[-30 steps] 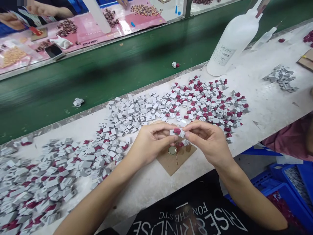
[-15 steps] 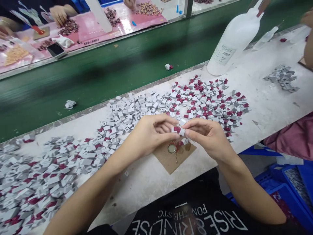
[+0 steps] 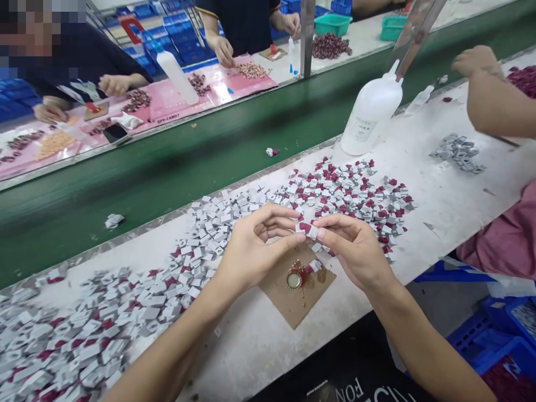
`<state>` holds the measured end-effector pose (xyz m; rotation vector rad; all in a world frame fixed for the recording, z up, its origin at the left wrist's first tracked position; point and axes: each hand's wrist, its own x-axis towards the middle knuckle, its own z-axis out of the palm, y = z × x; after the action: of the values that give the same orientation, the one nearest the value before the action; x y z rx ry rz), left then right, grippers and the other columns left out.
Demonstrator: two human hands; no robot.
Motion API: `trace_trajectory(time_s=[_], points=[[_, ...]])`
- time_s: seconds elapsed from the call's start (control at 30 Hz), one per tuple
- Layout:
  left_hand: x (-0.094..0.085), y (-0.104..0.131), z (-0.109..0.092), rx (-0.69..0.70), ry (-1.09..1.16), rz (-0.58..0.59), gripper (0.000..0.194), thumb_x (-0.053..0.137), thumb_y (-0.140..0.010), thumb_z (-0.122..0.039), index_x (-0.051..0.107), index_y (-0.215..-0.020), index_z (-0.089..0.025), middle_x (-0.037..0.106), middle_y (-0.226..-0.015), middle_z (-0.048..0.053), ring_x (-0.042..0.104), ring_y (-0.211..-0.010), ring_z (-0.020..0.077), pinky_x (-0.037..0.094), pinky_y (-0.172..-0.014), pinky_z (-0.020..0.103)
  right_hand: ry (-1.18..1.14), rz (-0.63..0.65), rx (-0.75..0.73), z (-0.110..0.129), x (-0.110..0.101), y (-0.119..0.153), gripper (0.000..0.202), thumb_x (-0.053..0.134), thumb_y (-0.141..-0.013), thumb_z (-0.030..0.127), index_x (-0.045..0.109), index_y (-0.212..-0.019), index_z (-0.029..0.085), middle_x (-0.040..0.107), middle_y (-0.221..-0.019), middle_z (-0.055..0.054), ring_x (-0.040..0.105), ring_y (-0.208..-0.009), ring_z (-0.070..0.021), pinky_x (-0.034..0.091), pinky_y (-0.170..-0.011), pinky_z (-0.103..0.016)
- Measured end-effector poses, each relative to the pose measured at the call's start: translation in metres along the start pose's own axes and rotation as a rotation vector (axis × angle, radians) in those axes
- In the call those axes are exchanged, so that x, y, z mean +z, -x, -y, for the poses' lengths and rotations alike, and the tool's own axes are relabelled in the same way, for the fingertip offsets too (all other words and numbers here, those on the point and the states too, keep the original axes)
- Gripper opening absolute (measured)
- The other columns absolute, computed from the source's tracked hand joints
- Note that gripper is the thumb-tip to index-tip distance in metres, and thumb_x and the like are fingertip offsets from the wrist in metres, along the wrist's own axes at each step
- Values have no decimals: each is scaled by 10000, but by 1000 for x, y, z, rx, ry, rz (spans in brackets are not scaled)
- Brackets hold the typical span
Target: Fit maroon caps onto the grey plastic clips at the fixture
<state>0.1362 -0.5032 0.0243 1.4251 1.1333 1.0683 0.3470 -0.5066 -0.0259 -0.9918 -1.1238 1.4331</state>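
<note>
Between my two hands is a small white and dark-red plastic piece (image 3: pixel 306 229), held in the air above a square of brown cardboard (image 3: pixel 288 307). My left hand (image 3: pixel 262 240) pinches its left end between thumb and fingers. At its right end, the thumb and forefinger of my right hand (image 3: pixel 355 243) grip it. On the cardboard lies a bottle cap (image 3: pixel 295 280) in a wet reddish-brown patch, with another white and red piece (image 3: pixel 313 269) beside it. My fingertips hide parts of the held piece.
Loose grey-white pieces (image 3: pixel 154 301) spread along the left; joined white and red ones (image 3: pixel 355 190) lie behind my hands. A large white glue bottle (image 3: pixel 368 117) stands at the back. Beyond runs a green conveyor belt (image 3: pixel 201 178). At right is another person's arm (image 3: pixel 498 100).
The view has tilted up, showing more of the people across the belt. Both hands still hold the small piece, which has turned slightly. The other person's arm at right reaches further into view.
</note>
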Motion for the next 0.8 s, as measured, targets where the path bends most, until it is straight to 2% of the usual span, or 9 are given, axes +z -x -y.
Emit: trace_trajectory(time_s=[0.17,0.27,0.33,0.37,0.5,0.57,0.63,0.73,0.8], points=[[-28,-27,4,88,-362,-17,177,862,-918,-279,838,-1087,-233,864,-1073,59,812,-980,224,666,-887,349,276,114,-39,17,4,-42,189,864,-944,321,858,-1117,248,878,-1122,-88,844,-1053,-277,712,-951,-446],[-59,-58,14,-6,-463,-182,178,838,-897,-275,835,-1065,-213,859,-1039,76,807,-976,245,653,-893,364,671,62,-115,29,18,-97,303,740,-1019,251,818,-1311,222,844,-1310,-132,821,-1142,-310,702,-950,-469],[-80,-82,22,-130,-499,-352,185,830,-862,-238,811,-1040,-191,851,-1003,81,808,-939,245,655,-871,353,980,58,-165,32,37,-141,360,649,-1074,208,778,-1409,199,815,-1383,-143,811,-1149,-303,678,-1018,-477],[-90,-93,27,-164,-514,-411,192,814,-855,-215,792,-1042,-181,848,-1006,88,809,-929,246,657,-858,351,1040,65,-179,32,49,-163,375,632,-1074,168,774,-1421,182,809,-1382,-152,799,-1177,-314,645,-1091,-501],[-116,-130,43,-265,-586,-511,162,794,-800,-124,707,-923,-185,823,-885,93,809,-872,264,654,-844,373,1147,136,-207,19,102,-229,394,667,-1034,113,793,-1402,178,723,-1539,-188,680,-1426,-371,538,-1237,-524],[-121,-139,48,-301,-624,-509,182,803,-783,-98,674,-854,-204,818,-842,83,811,-863,267,648,-864,375,1178,172,-208,10,120,-246,397,708,-1000,108,803,-1374,202,724,-1547,-182,634,-1479,-383,522,-1252,-536],[-124,-145,53,-320,-656,-485,212,813,-771,-78,656,-804,-216,829,-846,79,816,-878,268,640,-889,368,1193,199,-191,3,130,-257,364,738,-959,85,825,-1289,213,782,-1446,-173,649,-1456,-384,524,-1246,-538],[-126,-148,57,-330,-706,-453,219,812,-772,-63,662,-789,-222,847,-910,88,818,-942,281,626,-932,370,1177,212,-158,1,132,-264,289,758,-904,48,832,-1144,191,821,-1321,-171,721,-1354,-374,553,-1205,-506],[-129,-146,59,-325,-746,-445,183,797,-802,-76,690,-843,-218,847,-993,107,807,-1023,300,613,-985,391,1139,196,-148,5,127,-262,264,753,-910,57,814,-1149,151,812,-1325,-194,746,-1317,-366,574,-1177,-488]])
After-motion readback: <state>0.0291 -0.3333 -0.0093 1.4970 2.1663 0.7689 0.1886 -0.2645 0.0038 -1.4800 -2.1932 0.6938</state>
